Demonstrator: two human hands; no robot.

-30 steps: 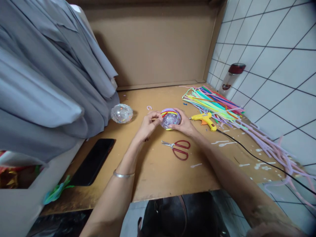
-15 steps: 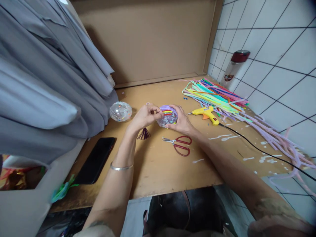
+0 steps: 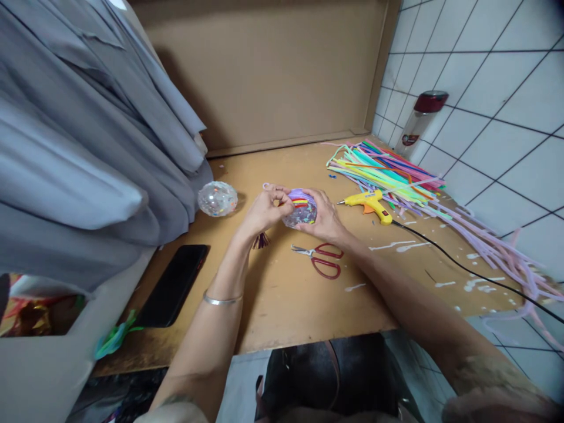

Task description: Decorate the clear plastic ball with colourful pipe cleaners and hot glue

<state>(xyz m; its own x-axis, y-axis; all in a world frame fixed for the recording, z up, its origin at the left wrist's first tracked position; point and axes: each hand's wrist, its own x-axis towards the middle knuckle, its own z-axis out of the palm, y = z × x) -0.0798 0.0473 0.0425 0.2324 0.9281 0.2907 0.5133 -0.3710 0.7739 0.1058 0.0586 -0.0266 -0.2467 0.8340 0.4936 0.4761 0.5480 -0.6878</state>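
Striped ball point(image 3: 303, 215): one, left hand point(image 3: 267, 209), right hand point(image 3: 326, 217) on it (clear ball point(image 3: 217, 198): one).

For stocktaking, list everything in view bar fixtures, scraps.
held ball: 1, purple-topped, centre
clear ball: 1, transparent, left
phone: 1, black, front-left
scissors: 1, red-handled, centre
glue gun: 1, yellow, right
pipe cleaners: many, multicoloured, right
bottle: 1, red-lidded, back-right
tassel: 1, dark, centre
strands: some, green, front-left
cubby contents: unclear, red-gold, left
cloth: 1, grey, left
bag-like item: 1, black, below
bracelet: 1, silver, left wrist
left hand: 1, bare, centre
right hand: 1, bare, centre
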